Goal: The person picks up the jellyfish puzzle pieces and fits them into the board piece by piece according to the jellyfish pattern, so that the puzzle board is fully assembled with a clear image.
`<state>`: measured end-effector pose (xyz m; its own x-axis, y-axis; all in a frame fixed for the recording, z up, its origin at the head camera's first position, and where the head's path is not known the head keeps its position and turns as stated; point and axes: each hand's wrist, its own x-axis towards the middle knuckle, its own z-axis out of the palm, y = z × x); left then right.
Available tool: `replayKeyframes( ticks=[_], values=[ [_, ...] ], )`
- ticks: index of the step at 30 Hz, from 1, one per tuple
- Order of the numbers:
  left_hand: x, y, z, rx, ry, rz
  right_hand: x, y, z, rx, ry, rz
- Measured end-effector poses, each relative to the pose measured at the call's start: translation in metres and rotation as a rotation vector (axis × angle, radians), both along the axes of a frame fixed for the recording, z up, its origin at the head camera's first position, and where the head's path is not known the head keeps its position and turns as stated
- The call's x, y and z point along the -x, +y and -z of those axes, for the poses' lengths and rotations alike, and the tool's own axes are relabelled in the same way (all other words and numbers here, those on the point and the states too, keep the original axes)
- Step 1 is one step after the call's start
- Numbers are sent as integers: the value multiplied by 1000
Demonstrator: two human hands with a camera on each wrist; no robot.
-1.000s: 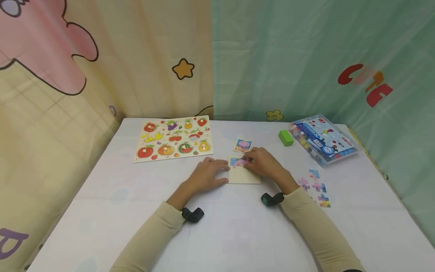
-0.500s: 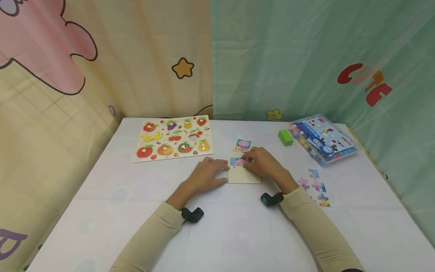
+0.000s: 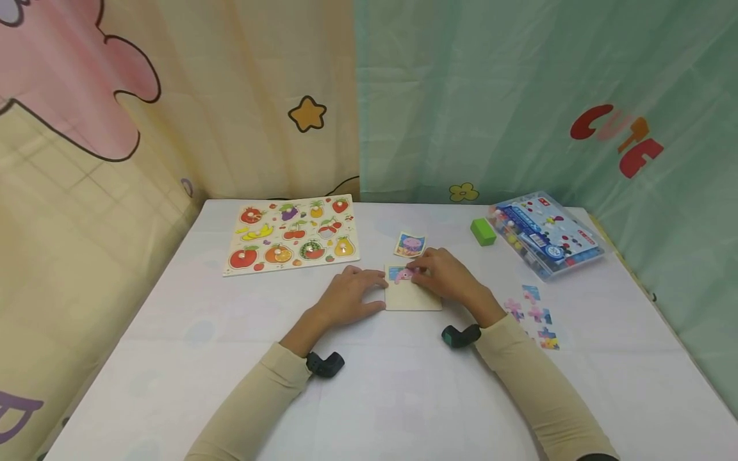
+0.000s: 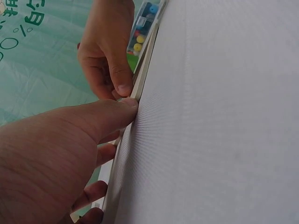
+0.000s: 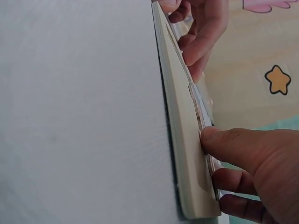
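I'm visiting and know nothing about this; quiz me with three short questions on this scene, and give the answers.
1. True or false: the green block lies on the fruit board.
2. In the head view, where are the scattered puzzle pieces relative to the small board? A: left; B: right; C: on top of it.
3. Which grip touches the small board's left edge?

Key:
1. False: the green block is beside the plastic case.
2. B.
3. The left grip.
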<state>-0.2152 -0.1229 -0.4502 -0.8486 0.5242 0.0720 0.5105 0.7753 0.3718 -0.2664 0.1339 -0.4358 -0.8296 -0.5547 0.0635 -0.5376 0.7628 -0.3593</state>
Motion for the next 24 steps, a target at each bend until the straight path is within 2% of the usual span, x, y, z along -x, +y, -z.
replayKeyframes(
  ticks=[12,18,24],
  values=[
    [-1,-1,0,-7,8,5,0,1,4,19,34,4],
    [0,0,1,-10,9,14,1,5,-1,30,-37,1],
    [0,0,1,-9,4,4,1,23,-16,143,-141,-53]
  ],
)
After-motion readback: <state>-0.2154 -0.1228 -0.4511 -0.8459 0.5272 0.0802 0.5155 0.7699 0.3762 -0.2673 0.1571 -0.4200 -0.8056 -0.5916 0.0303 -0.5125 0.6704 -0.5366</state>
